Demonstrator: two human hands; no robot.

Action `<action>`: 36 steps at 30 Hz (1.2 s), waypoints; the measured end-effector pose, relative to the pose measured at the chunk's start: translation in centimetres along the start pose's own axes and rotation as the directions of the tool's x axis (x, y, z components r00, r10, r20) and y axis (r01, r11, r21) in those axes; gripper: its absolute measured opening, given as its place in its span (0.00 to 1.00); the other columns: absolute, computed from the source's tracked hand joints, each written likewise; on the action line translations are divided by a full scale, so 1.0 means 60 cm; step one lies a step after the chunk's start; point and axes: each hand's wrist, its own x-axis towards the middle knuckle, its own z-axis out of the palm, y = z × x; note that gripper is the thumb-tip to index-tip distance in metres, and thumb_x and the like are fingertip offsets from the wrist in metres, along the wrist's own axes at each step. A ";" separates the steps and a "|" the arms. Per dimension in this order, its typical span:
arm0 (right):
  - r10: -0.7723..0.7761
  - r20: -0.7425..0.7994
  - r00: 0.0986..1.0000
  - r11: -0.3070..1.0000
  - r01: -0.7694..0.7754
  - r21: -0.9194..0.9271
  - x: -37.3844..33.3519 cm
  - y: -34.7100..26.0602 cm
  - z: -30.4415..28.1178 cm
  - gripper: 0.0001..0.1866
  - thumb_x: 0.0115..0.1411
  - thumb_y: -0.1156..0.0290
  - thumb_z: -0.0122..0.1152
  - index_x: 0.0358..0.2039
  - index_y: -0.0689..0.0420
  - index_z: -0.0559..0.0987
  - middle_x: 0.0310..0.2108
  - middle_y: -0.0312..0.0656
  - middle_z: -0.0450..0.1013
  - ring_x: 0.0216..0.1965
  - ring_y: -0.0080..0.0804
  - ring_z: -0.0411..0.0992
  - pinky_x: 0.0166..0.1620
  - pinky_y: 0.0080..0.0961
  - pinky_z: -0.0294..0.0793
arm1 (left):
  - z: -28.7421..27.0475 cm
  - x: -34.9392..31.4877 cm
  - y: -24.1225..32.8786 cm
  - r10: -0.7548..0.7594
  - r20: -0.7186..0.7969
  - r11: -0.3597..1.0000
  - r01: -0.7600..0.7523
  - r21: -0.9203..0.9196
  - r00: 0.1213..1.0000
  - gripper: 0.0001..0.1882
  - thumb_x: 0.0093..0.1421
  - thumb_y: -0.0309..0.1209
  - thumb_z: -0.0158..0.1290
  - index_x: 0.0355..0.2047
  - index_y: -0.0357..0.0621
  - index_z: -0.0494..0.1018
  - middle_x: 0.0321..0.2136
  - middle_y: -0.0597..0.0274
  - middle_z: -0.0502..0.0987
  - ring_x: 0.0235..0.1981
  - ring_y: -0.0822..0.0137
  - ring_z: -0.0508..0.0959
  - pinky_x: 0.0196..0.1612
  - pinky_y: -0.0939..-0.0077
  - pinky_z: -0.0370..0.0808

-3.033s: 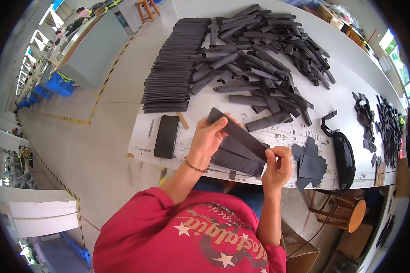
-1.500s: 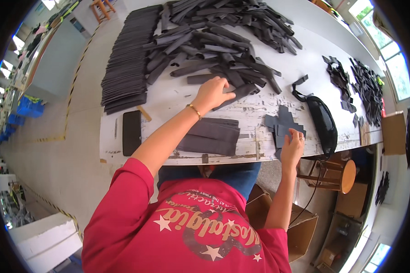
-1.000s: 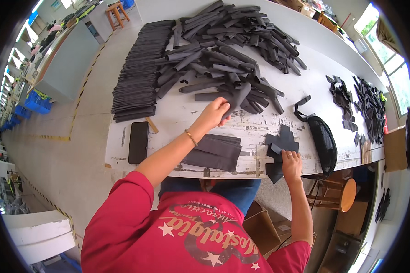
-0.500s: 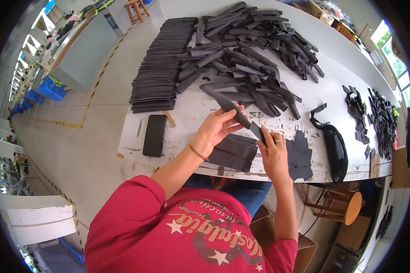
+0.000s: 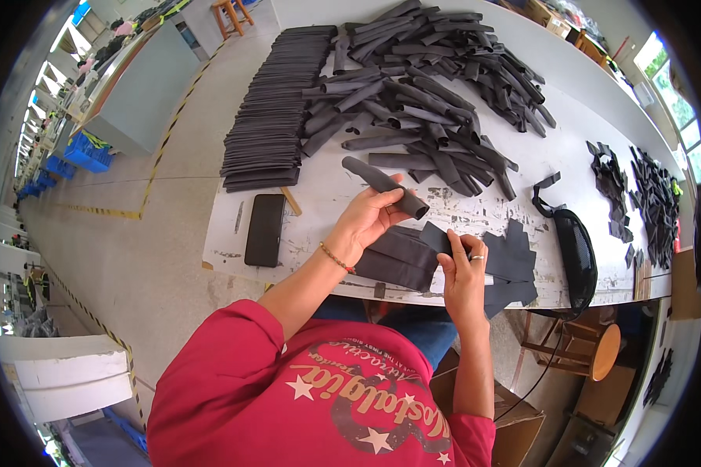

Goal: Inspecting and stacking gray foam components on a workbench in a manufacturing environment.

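My left hand (image 5: 368, 216) is closed around a dark fabric tube (image 5: 368, 176), its round open end toward my right hand. Between the thumb and fingers of my right hand (image 5: 465, 272) is a small flat dark piece (image 5: 435, 237), apart from the tube and below its open end. Beneath my hands, near the table's front edge, lies a stack of flat dark fabric strips (image 5: 397, 263). More flat dark pieces (image 5: 512, 261) are spread just to the right of my right hand.
Rolled dark tubes (image 5: 436, 93) are heaped at the back of the white table (image 5: 319, 226), beside a long row of flattened ones (image 5: 276, 105). A black phone (image 5: 265, 230) lies left; a black mesh-like pouch (image 5: 576, 253) and dark scraps (image 5: 654, 202) lie right. A wooden stool (image 5: 602, 354) stands below.
The flat piece has come away from the end of the tube. My right hand has moved slightly down with it, and the tube's end now shows round and open.
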 end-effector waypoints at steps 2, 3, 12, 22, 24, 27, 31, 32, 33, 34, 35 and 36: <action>0.040 -0.057 0.998 0.999 -0.038 0.031 -0.001 -0.001 0.000 0.20 0.58 0.72 0.63 0.51 0.60 0.75 0.43 0.48 0.68 0.44 0.45 0.67 0.47 0.34 0.69 | 0.001 -0.001 0.002 -0.003 -0.003 1.000 0.002 -0.001 1.000 0.18 0.64 0.23 0.49 0.54 0.37 0.62 0.42 0.48 0.76 0.44 0.56 0.79 0.48 0.62 0.81; 0.041 -0.057 0.998 0.999 -0.039 0.032 -0.001 -0.003 -0.002 0.20 0.58 0.72 0.63 0.51 0.60 0.75 0.43 0.48 0.68 0.44 0.45 0.67 0.47 0.34 0.69 | 0.002 -0.002 0.002 -0.002 -0.007 1.000 0.002 -0.003 1.000 0.18 0.64 0.22 0.48 0.54 0.37 0.62 0.42 0.48 0.76 0.45 0.56 0.79 0.48 0.63 0.81; 0.124 -0.094 0.988 0.956 -0.094 0.277 -0.009 -0.003 -0.005 0.19 0.50 0.76 0.70 0.44 0.60 0.77 0.41 0.47 0.72 0.41 0.42 0.71 0.41 0.32 0.72 | 0.005 -0.007 0.005 -0.011 -0.022 0.999 0.012 0.031 1.000 0.16 0.65 0.24 0.48 0.53 0.38 0.64 0.42 0.49 0.76 0.48 0.49 0.78 0.46 0.62 0.82; 0.009 -0.147 0.989 0.989 0.013 0.150 0.010 -0.013 -0.003 0.19 0.49 0.79 0.68 0.44 0.57 0.80 0.32 0.41 0.69 0.33 0.39 0.68 0.35 0.34 0.69 | 0.015 -0.018 0.005 -0.072 0.038 0.996 0.070 0.053 0.997 0.21 0.64 0.22 0.49 0.57 0.41 0.61 0.44 0.45 0.76 0.44 0.54 0.80 0.45 0.59 0.81; -0.051 -0.173 0.984 0.994 0.067 0.088 0.017 -0.010 -0.008 0.19 0.48 0.80 0.68 0.43 0.57 0.81 0.31 0.40 0.69 0.32 0.39 0.68 0.35 0.34 0.68 | 0.010 -0.019 0.005 -0.085 0.092 0.991 0.075 0.107 0.992 0.23 0.64 0.22 0.49 0.59 0.41 0.59 0.46 0.44 0.76 0.45 0.54 0.79 0.46 0.58 0.80; -0.144 -0.205 0.968 0.990 0.141 -0.031 0.025 -0.011 -0.014 0.18 0.47 0.80 0.68 0.41 0.55 0.82 0.30 0.38 0.69 0.32 0.38 0.68 0.35 0.33 0.68 | 0.015 -0.025 0.010 -0.103 0.121 0.992 0.092 0.091 0.987 0.26 0.64 0.21 0.48 0.61 0.40 0.56 0.47 0.43 0.75 0.46 0.53 0.79 0.48 0.57 0.80; -0.251 -0.242 0.937 0.958 0.204 -0.203 0.031 -0.019 -0.014 0.18 0.46 0.79 0.69 0.40 0.55 0.82 0.31 0.37 0.69 0.32 0.36 0.68 0.36 0.33 0.68 | 0.036 -0.042 0.015 -0.068 0.117 0.993 0.056 0.103 0.991 0.27 0.64 0.20 0.47 0.62 0.40 0.54 0.48 0.43 0.74 0.46 0.53 0.79 0.49 0.57 0.79; -0.293 -0.253 0.922 0.938 0.225 -0.265 0.032 -0.021 -0.013 0.18 0.46 0.79 0.70 0.40 0.55 0.82 0.31 0.37 0.69 0.32 0.35 0.68 0.36 0.32 0.68 | 0.046 -0.048 0.015 -0.038 0.114 0.992 0.023 0.128 0.993 0.28 0.64 0.20 0.47 0.62 0.39 0.53 0.49 0.43 0.74 0.47 0.53 0.78 0.49 0.57 0.79; -0.293 -0.252 0.922 0.937 0.224 -0.268 0.033 -0.024 -0.011 0.18 0.46 0.79 0.70 0.40 0.55 0.82 0.31 0.37 0.69 0.32 0.35 0.68 0.36 0.32 0.68 | 0.056 -0.054 0.015 -0.008 0.111 0.988 -0.009 0.154 0.994 0.28 0.64 0.20 0.47 0.63 0.39 0.51 0.50 0.43 0.73 0.48 0.53 0.78 0.50 0.58 0.78; -0.304 -0.253 0.919 0.931 0.229 -0.286 0.034 -0.027 -0.007 0.19 0.47 0.78 0.69 0.42 0.55 0.81 0.33 0.37 0.69 0.33 0.36 0.68 0.37 0.33 0.68 | 0.065 -0.060 0.015 -0.005 0.110 0.988 -0.012 0.153 0.994 0.28 0.64 0.20 0.47 0.63 0.39 0.51 0.50 0.43 0.73 0.48 0.53 0.78 0.50 0.58 0.78; -0.314 -0.253 0.915 0.924 0.233 -0.303 0.035 -0.030 -0.004 0.20 0.48 0.77 0.68 0.44 0.55 0.80 0.35 0.37 0.69 0.34 0.37 0.68 0.38 0.35 0.67 | 0.074 -0.066 0.014 0.035 0.115 0.980 -0.057 0.191 0.993 0.29 0.64 0.20 0.47 0.63 0.39 0.51 0.50 0.42 0.72 0.49 0.54 0.77 0.50 0.58 0.78; -0.313 -0.227 0.922 0.922 0.239 -0.304 0.035 -0.032 -0.003 0.23 0.49 0.77 0.68 0.47 0.56 0.78 0.37 0.39 0.69 0.36 0.39 0.68 0.39 0.36 0.67 | 0.082 -0.072 0.015 0.076 0.122 0.968 -0.102 0.229 0.990 0.29 0.64 0.21 0.47 0.63 0.39 0.50 0.51 0.42 0.72 0.50 0.55 0.77 0.51 0.59 0.78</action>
